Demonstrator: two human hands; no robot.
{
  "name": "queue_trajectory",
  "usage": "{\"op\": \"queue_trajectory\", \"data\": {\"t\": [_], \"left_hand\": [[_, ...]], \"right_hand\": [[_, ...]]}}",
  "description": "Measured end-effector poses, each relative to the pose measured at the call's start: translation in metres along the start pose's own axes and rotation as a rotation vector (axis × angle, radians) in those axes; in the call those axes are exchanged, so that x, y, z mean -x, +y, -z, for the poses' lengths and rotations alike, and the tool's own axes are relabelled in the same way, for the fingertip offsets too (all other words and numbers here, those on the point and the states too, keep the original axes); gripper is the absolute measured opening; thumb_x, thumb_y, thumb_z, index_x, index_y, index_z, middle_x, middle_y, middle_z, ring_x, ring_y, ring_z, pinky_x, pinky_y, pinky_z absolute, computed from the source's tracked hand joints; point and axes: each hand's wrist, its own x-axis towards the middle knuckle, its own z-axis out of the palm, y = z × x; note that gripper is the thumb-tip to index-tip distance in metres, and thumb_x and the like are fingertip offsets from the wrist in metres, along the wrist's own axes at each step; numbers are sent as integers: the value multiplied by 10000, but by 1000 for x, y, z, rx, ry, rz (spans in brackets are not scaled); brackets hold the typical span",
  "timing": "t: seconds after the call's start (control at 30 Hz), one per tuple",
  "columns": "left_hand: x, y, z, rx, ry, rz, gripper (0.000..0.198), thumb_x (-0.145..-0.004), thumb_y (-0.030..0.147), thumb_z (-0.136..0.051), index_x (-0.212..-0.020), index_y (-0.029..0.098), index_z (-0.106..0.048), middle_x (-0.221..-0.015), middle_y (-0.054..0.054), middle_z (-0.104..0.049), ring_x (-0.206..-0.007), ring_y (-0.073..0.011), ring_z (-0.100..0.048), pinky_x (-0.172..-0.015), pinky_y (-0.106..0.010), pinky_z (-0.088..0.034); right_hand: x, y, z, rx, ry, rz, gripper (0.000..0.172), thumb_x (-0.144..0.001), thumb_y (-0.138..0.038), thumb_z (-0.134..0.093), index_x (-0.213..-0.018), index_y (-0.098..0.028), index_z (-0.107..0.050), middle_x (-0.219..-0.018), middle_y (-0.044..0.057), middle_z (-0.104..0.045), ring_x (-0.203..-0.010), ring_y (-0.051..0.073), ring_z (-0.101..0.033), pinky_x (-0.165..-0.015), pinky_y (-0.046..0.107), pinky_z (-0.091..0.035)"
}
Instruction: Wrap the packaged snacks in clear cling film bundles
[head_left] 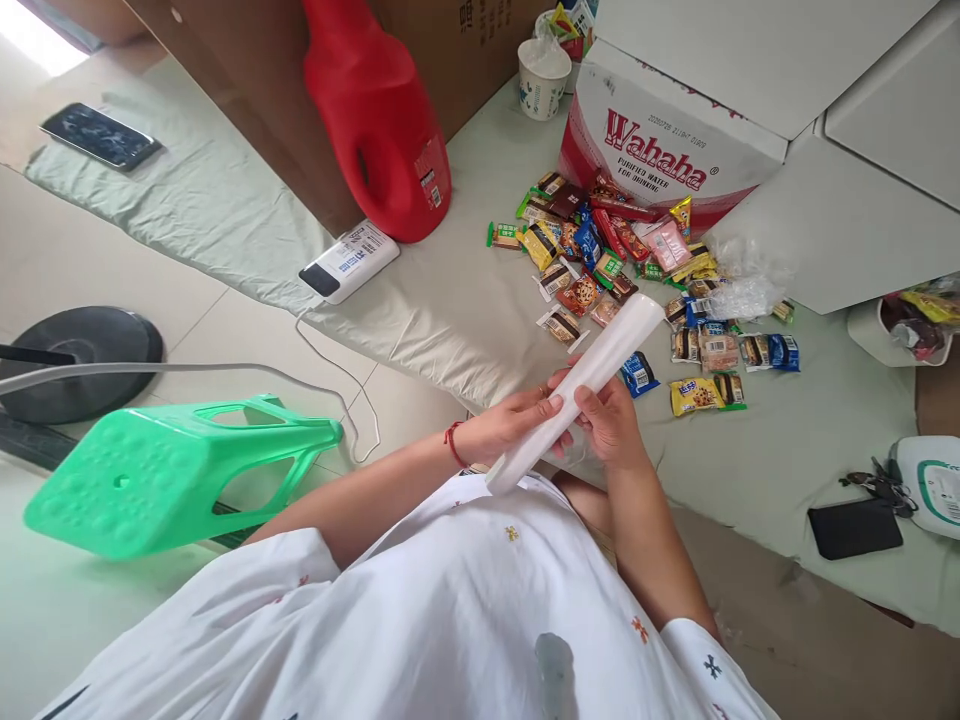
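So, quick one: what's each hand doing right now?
Left hand: closed, holding the white roll.
Right hand: also closed, holding the same white roll.

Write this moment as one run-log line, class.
left hand: holds white roll; right hand: holds it too; beyond: wrapped snacks, Wahaha carton

Roll [594,368] reads white, left stool [135,480] green, far jug [390,110] red, far carton [660,150] white and red, near shirt [450,600] white with small coloured motifs.
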Motion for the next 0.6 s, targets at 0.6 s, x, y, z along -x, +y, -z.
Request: {"op": "queue_trajectory", "data": {"t": [0.6], "left_hand": [[2, -5, -5, -1293, 601, 29, 515, -964, 656, -564, -1196, 197, -597, -830, -43, -683, -752, -238, -658, -641, -322, -381]], "right_hand": [[-6, -28, 39, 287, 605, 355, 447, -836, -639, -752, -785, -223, -595, -614, -68, -477, -478, 67, -315, -425, 220, -227]]}}
